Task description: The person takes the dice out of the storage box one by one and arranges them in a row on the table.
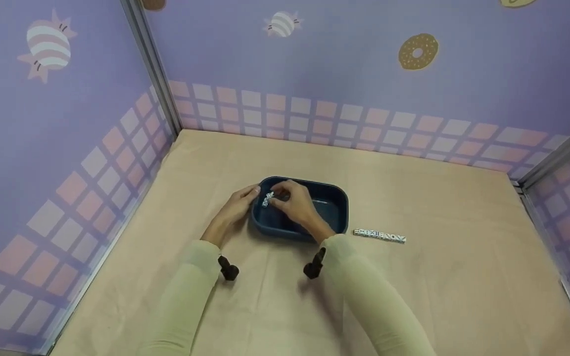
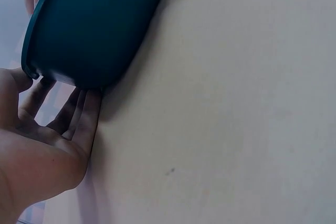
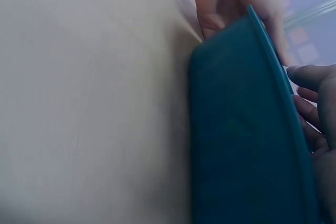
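Observation:
A dark blue rectangular tub (image 1: 337,213) with rounded corners stands on the cloth. At its left end my left hand (image 1: 238,203) holds the wall, the thumb at the rim and the other fingers against the outside, as the left wrist view shows. My right hand (image 1: 295,201) reaches into the tub, thumb and forefinger curled at a short row of small white cubes with black marks (image 1: 266,201). These cubes are near the tub's left inner wall, partly hidden by the fingertips. In the right wrist view the tub's rim hides part of the right fingers (image 3: 310,114).
A longer straight row of white cubes with dark marks (image 1: 379,236) lies on the cloth just right of the tub. Pale cloth (image 1: 438,277) covers the table. Purple printed panels (image 1: 354,64) stand at the back and on both sides.

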Demonstrator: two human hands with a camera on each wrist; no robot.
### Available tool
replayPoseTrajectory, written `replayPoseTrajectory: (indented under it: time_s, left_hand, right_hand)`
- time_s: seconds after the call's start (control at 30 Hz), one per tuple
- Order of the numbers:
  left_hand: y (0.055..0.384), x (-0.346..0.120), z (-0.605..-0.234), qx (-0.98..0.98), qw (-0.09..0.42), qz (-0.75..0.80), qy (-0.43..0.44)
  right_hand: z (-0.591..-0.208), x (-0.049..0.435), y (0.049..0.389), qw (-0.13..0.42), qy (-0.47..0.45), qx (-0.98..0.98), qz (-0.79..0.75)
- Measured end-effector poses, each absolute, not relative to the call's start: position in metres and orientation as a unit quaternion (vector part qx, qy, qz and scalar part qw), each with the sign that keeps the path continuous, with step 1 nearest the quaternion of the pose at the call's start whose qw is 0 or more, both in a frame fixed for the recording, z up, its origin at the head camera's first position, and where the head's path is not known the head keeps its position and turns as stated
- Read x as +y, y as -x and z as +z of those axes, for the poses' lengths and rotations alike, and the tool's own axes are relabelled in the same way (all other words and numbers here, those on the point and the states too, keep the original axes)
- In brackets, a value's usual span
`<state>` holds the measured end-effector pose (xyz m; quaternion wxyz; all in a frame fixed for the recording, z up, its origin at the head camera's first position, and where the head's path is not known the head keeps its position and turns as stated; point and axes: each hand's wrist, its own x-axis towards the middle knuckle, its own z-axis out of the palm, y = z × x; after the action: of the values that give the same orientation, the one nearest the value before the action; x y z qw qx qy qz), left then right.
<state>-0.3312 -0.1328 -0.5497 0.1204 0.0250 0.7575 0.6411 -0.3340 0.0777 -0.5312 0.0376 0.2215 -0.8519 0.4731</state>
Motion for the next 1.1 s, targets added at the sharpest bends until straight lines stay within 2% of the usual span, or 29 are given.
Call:
replayPoseTrajectory:
  time_s: [0.23, 0.57, 1.1]
  left_hand:
    - [0.331, -0.129, -0.554, 0.746, 0.139, 0.651, -0.025]
    - [0.329, -0.133, -0.551, 0.734, 0.131, 0.666, -0.03]
    - [0.331, -0.135, -0.552, 0.766, 0.11, 0.633, -0.032]
  right_hand:
    - [-0.546, 0.07, 0.337, 0.03, -0.217, -0.88, 0.421]
    - [-0.55, 0.066, 0.338, -0.025, -0.256, -0.892, 0.371]
    - [-0.553, 0.062, 0.339, -0.036, -0.244, -0.895, 0.371]
